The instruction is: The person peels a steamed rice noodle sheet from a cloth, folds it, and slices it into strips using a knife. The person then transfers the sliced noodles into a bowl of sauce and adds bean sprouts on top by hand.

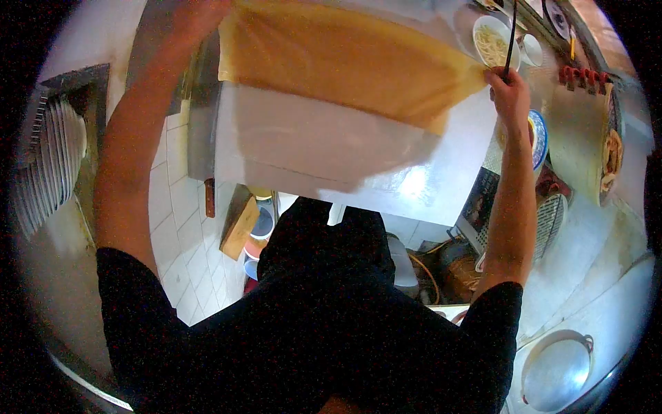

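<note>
From far away, I see a row of white plates point(52, 162) on the left, standing on their edges. At the top right there is a white bowl point(476, 32) with thin, pale strips point(491, 47) in it, and a white cup point(532, 50) just beside it. Below them I spot part of a blue and white plate point(541, 138). A round, shiny pan point(557, 372) sits near the bottom right corner. Further left, I see a brown handle point(210, 198) above white tiles point(181, 228).
</note>
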`<action>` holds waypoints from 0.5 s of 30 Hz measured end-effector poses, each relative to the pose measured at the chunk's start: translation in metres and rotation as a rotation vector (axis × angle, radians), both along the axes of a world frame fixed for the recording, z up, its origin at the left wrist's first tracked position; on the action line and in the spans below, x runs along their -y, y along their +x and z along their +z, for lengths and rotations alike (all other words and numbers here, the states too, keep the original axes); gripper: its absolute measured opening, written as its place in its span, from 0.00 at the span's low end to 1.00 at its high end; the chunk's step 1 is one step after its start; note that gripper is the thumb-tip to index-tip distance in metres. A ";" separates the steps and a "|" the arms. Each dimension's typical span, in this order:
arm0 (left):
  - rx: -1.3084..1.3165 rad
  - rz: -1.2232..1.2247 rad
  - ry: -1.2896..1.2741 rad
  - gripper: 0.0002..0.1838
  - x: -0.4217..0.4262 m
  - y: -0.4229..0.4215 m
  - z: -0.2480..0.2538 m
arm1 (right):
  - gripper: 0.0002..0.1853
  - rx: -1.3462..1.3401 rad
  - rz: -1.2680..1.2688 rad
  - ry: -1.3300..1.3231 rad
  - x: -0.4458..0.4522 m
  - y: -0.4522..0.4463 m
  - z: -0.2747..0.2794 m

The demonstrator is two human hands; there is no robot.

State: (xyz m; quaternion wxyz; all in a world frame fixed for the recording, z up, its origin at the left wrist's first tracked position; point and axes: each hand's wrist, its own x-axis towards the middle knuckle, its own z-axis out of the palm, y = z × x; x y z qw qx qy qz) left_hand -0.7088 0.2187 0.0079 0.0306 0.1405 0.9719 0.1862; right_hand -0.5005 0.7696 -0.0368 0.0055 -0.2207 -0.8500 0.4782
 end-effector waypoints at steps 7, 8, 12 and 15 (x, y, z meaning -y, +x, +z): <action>-0.100 -0.039 -0.171 0.13 0.011 -0.023 0.005 | 0.08 -0.147 -0.002 0.081 -0.022 -0.028 -0.018; -0.054 -0.015 -0.113 0.13 0.008 -0.021 0.013 | 0.08 -0.181 0.017 0.092 -0.027 -0.033 -0.020; -0.368 -0.145 -0.104 0.14 0.019 -0.038 0.009 | 0.07 -0.193 0.021 0.328 -0.030 -0.050 -0.008; 0.060 0.054 -0.173 0.14 -0.022 -0.026 0.060 | 0.09 -0.205 0.066 0.311 -0.048 -0.070 -0.009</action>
